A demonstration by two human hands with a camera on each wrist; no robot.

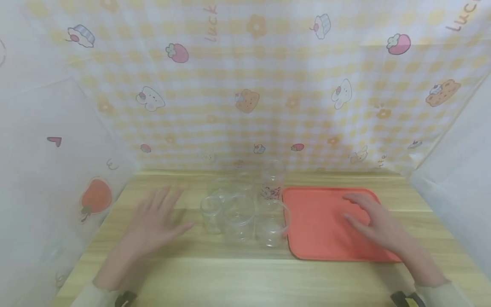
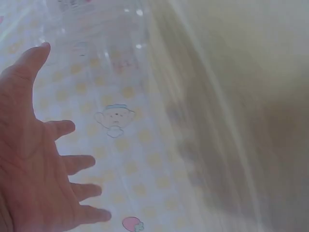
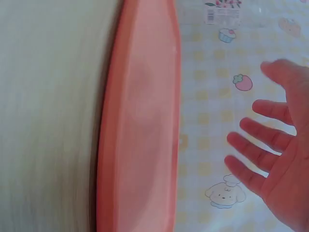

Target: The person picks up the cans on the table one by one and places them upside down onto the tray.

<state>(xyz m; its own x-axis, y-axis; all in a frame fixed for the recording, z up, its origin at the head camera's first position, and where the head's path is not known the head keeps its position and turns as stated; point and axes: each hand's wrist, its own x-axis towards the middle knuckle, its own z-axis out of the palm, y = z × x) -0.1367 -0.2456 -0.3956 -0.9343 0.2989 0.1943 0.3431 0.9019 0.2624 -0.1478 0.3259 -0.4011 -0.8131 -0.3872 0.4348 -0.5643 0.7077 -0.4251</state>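
Observation:
My left hand [image 1: 155,221] hovers above the table to the left of a cluster of clear glasses, fingers spread and holding nothing. Over the right part of a red tray [image 1: 322,230] is my right hand [image 1: 377,221], its fingers loosely extended and touching nothing that I can see. Between the hands stand a small glass [image 1: 212,217], a wider glass [image 1: 238,221] and a glass mug [image 1: 270,230] with its handle toward the tray. Behind them rises a tall clear container with a printed label [image 1: 271,192]. More clear glassware at the back is partly hidden.
The wood-patterned table [image 1: 215,277] runs to a checked cloth backdrop [image 1: 215,128] with cartoon prints. A white sheet [image 1: 46,192] closes the left side, another white panel [image 1: 456,183] the right. The tray's left edge lies close beside the mug.

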